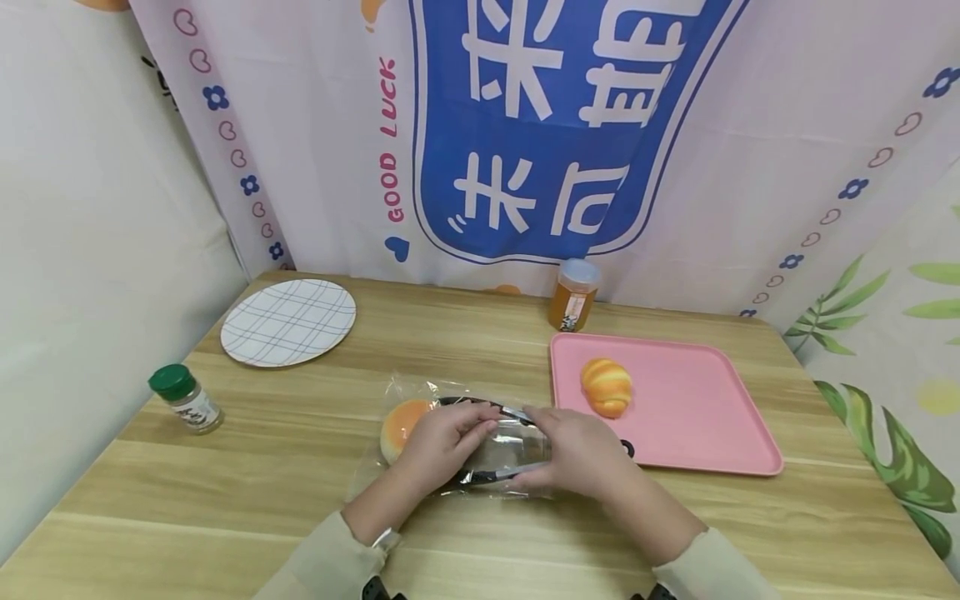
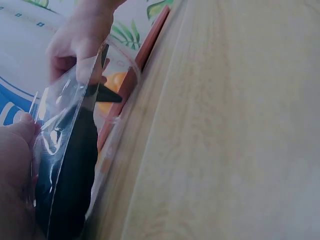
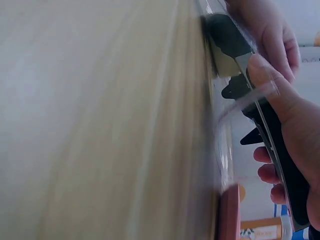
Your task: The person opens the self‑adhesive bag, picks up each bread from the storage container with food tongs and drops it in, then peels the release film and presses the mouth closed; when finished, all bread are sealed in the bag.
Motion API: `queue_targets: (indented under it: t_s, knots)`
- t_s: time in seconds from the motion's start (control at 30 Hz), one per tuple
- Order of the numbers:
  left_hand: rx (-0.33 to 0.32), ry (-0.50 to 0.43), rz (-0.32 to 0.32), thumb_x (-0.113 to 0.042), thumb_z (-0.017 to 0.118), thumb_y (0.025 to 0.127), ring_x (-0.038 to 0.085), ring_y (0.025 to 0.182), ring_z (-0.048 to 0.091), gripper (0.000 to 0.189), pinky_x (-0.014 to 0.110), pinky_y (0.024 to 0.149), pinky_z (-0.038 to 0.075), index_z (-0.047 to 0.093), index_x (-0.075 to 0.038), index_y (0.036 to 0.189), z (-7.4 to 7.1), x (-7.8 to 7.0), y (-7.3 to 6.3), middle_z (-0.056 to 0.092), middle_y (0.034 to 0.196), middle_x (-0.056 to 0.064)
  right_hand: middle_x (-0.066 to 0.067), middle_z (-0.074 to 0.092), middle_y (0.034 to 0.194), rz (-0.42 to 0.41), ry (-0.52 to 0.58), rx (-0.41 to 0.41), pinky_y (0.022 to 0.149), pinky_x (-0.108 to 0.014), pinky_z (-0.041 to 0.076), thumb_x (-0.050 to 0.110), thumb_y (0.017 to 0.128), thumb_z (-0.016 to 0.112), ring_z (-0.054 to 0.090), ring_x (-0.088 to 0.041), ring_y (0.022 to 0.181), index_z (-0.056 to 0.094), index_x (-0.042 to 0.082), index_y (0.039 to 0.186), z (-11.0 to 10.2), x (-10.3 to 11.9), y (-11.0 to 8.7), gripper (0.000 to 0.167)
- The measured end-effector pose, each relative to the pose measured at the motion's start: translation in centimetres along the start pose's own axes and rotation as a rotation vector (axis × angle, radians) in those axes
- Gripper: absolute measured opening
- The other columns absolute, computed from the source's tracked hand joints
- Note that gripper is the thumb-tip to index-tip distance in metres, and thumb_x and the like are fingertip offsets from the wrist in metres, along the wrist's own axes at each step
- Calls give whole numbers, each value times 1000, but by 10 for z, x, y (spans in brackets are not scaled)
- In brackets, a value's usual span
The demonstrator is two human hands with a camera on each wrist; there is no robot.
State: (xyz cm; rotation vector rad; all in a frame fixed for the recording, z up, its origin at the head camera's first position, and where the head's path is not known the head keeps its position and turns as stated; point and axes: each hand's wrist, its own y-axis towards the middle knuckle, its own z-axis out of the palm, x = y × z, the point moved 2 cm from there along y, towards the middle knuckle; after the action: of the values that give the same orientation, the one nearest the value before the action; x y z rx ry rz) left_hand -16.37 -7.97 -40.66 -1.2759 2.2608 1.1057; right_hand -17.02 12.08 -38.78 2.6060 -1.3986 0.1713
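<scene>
A pair of tongs [image 1: 517, 413] with black ends and silver arms stands spread apart low over the table. My right hand [image 1: 581, 446] grips the tongs, its fingers curled round one arm; the right wrist view shows the black grip [image 3: 292, 195] in the palm. Clear plastic bag [image 1: 517, 450] film surrounds the tongs' left part. My left hand [image 1: 446, 446] pinches the bag's edge near the tongs, its thumb against the film in the left wrist view. A round bun [image 1: 401, 427] with a browned top lies left of that hand, partly hidden, at the bag's left end.
A pink tray [image 1: 697, 408] at the right bears a croissant-shaped bread [image 1: 607, 387]. Behind it stands an amber jar [image 1: 573, 296] with a pale lid. A checked plate [image 1: 288, 323] lies at the back left, and a green-capped shaker [image 1: 187, 400] stands near the left edge.
</scene>
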Motion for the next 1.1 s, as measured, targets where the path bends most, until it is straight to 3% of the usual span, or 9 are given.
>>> queue_targets:
  t_s: [0.1, 0.23, 0.33, 0.63, 0.9, 1.1]
  knots:
    - [-13, 19, 3, -18, 70, 90, 19, 103, 71, 11, 37, 89, 58, 75, -13, 98, 0, 0, 0, 76, 106, 2, -2, 71, 112, 1, -14, -1, 81, -37, 58, 69, 62, 79, 68, -18, 96, 57, 12, 135, -5, -7, -5, 95]
    - [-22, 29, -13, -17, 71, 89, 22, 109, 69, 10, 40, 94, 57, 74, -13, 98, -1, 3, 1, 75, 108, 4, -1, 72, 110, 15, -30, -3, 75, -38, 58, 70, 63, 77, 68, -18, 92, 58, 14, 133, -13, -19, -14, 92]
    - [-25, 28, -28, -18, 70, 90, 23, 109, 69, 12, 41, 96, 56, 74, -13, 100, -1, 7, 2, 75, 110, 4, -5, 70, 122, 43, -36, -3, 81, -45, 58, 68, 64, 78, 69, -25, 104, 60, 14, 132, -20, -28, -22, 88]
    - [-52, 11, -8, -17, 69, 90, 24, 106, 70, 13, 40, 94, 57, 74, -11, 100, -6, 9, 4, 75, 111, 6, -11, 68, 126, 96, -46, 16, 94, -51, 55, 66, 67, 78, 65, -31, 114, 59, 10, 135, -45, -56, -48, 90]
    - [-83, 41, 11, -17, 70, 90, 23, 104, 71, 12, 40, 92, 58, 75, -11, 99, -7, 10, 5, 75, 109, 6, -16, 67, 125, 140, -40, -66, 93, -54, 54, 61, 66, 81, 64, -36, 113, 59, 5, 132, -66, -86, -71, 89]
    - [-83, 27, 7, -18, 70, 90, 23, 104, 71, 11, 40, 91, 58, 75, -12, 99, -7, 10, 5, 75, 109, 6, -22, 62, 130, 251, -18, -29, 93, -60, 51, 66, 71, 76, 61, -43, 116, 53, 0, 136, -79, -112, -80, 96]
